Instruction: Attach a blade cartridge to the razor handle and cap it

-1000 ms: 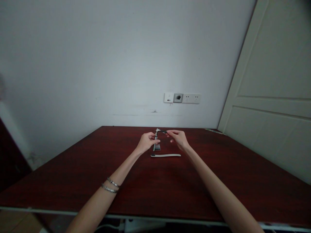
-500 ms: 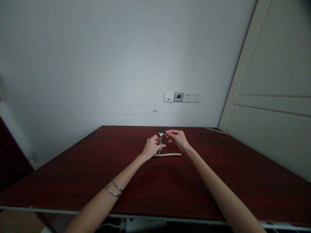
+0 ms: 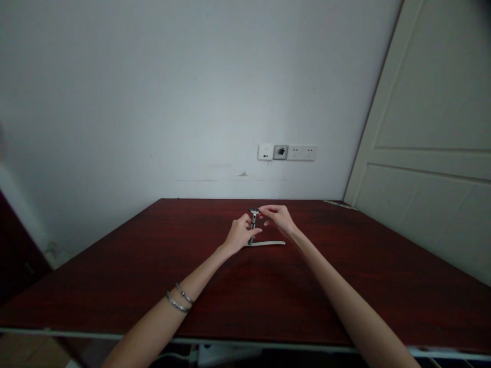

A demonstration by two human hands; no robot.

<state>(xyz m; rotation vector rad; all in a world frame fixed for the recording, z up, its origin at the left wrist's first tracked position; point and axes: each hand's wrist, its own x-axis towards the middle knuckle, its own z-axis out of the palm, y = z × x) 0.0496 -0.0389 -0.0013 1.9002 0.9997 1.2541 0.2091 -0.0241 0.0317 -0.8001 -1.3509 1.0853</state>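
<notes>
A silver and black T-shaped razor point(image 3: 253, 218) stands nearly upright over the table. My left hand point(image 3: 238, 234) is closed around its handle, with the thumb pointing right across it. At the top, my right hand point(image 3: 276, 217) pinches the right end of the dark razor head point(image 3: 253, 210) between thumb and fingertips. The other fingers of that hand curl beneath. Just below the hands, a thin pale strip point(image 3: 270, 243) lies on the table, its left end partly behind my left hand. What kind of thing the strip is, I cannot tell.
The dark red wooden table point(image 3: 215, 296) reaches back to a pale wall point(image 3: 192, 102). Wall sockets point(image 3: 302, 153) sit above its far edge. A white panelled door point(image 3: 429, 112) stands at the right. A cable point(image 3: 172, 354) shows under the front edge.
My right hand has shifted slightly left, along with the razor head between its fingertips. My left hand keeps its hold on the handle, and the pale strip lies as before.
</notes>
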